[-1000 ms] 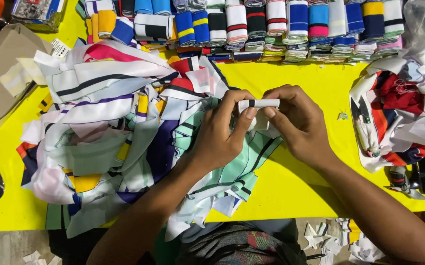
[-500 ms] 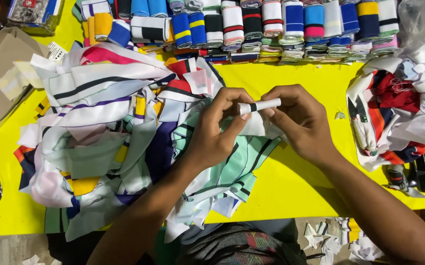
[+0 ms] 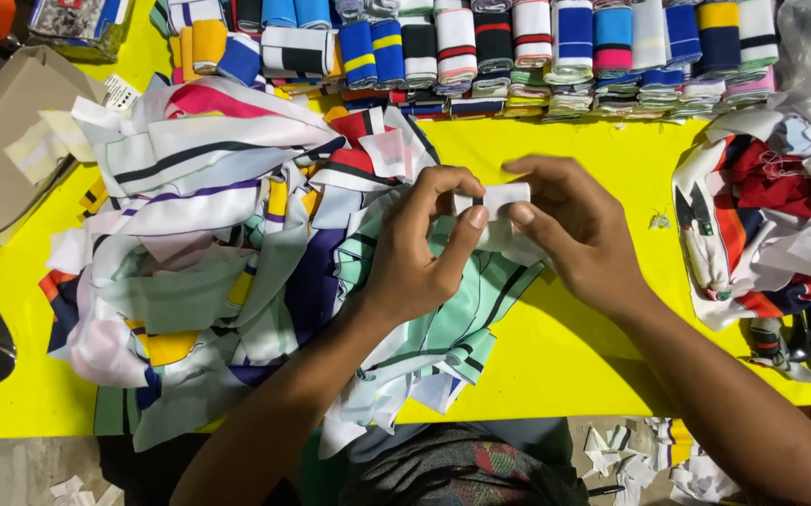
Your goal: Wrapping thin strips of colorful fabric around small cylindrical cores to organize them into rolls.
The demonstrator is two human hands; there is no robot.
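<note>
Grip: left hand [image 3: 424,253], right hand [image 3: 569,234] pinch white label [image 3: 494,199] between fingertips.

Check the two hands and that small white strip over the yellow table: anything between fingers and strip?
Nothing visible. The left hand and right hand both pinch the small white strip directly, fingertips on its ends. It is held above the pile of striped fabric pieces, apart from the folded stacks at the table's far edge.
</note>
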